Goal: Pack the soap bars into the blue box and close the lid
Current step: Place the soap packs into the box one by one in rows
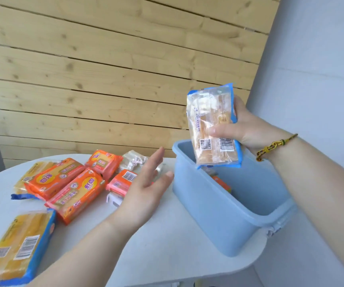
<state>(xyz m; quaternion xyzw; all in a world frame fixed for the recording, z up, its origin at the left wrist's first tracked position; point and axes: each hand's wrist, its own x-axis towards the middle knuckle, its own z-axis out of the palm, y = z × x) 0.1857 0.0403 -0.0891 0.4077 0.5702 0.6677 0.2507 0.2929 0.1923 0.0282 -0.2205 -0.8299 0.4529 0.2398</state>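
Right hand [249,129] holds soap bar [210,117] above box [206,208]

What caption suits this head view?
Right hand holds a soap pack over the open blue box; left hand hovers open.

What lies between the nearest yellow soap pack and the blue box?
Head view: the left forearm crosses bare white table between the yellow soap pack and the blue box.
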